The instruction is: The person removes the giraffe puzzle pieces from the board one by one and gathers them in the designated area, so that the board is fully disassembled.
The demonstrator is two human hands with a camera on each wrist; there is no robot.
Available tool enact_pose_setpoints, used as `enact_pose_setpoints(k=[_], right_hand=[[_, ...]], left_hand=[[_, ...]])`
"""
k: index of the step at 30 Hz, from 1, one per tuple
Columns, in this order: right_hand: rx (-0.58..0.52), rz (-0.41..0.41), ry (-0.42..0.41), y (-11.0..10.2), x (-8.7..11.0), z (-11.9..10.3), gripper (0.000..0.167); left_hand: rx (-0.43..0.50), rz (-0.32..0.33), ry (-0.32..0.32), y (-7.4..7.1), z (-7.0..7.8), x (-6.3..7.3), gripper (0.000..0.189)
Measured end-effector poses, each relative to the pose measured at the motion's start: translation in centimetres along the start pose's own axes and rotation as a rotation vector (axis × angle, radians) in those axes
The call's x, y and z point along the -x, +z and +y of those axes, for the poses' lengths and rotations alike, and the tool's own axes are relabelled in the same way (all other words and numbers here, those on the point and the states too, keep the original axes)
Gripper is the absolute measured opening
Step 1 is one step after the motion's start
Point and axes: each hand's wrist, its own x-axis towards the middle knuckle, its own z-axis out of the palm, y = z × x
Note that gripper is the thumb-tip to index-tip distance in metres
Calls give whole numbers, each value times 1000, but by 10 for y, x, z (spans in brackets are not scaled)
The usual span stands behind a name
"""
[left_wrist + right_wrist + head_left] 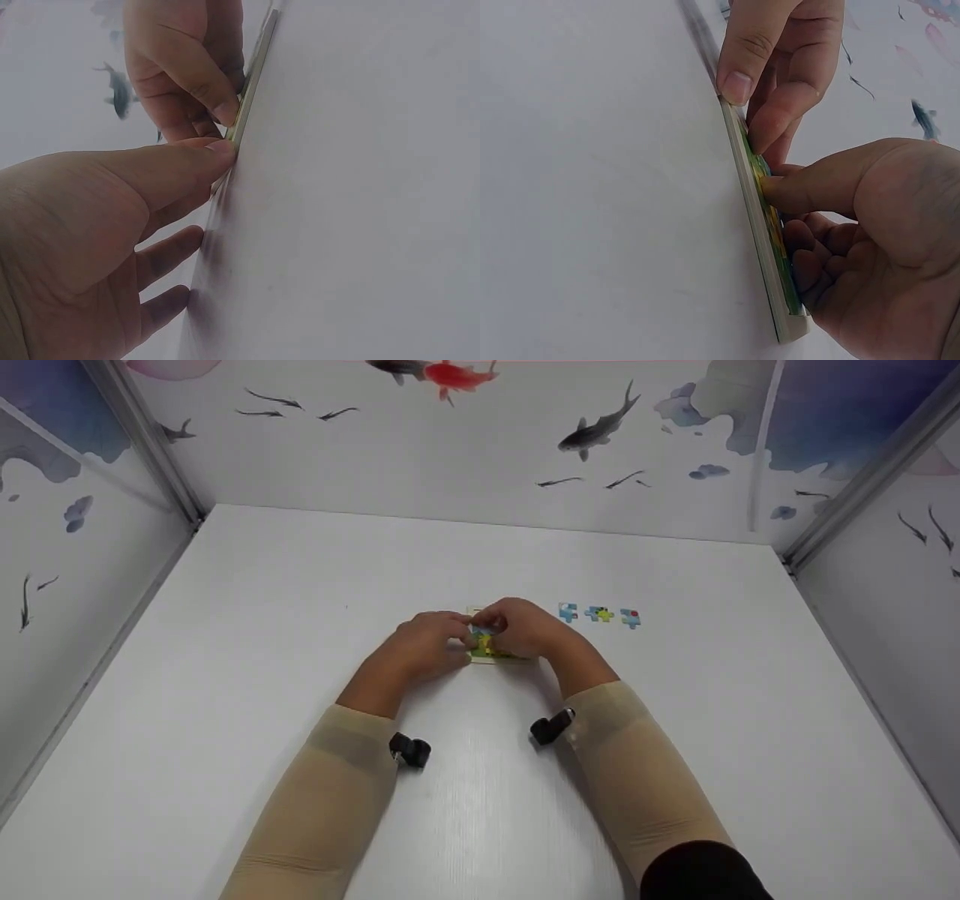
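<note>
A small jigsaw puzzle board [499, 662] with a pale rim and a green, yellow and blue picture lies flat on the table, partly covered by both hands. My left hand [431, 645] grips its left edge, thumb at the near left corner and index finger on the picture. Two more left fingers rest on the tabletop in the left wrist view. From the right, my right hand [525, 626] reaches over the board, its thumb [784, 193] on a yellow puzzle piece [762, 180] and its other fingers curled. The right fingertips pinch at that spot, mostly hidden.
Right of the board lie three loose puzzle pieces in a row: a blue and white one [568, 612], one with yellow [601, 614] and one with a red spot [631, 618]. White panels with painted fish [596, 431] enclose the white table [465, 795] at the back and sides.
</note>
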Motion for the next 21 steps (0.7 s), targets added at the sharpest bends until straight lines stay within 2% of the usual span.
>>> enact_pose_setpoints(k=[7,12,16,21], right_hand=[[-14,3,-7,-1,-1,2,43],[-29,16,-55,-1,0,5,42],[-56,24,-93,-1,0,8,36],[-110,73,-82,-4,-1,13,28]], left_hand=[[-6,5,1,0,0,0,23],[5,3,4,0,0,0,23],[8,3,21,-1,0,0,23],[7,-4,17,-1,0,1,24]])
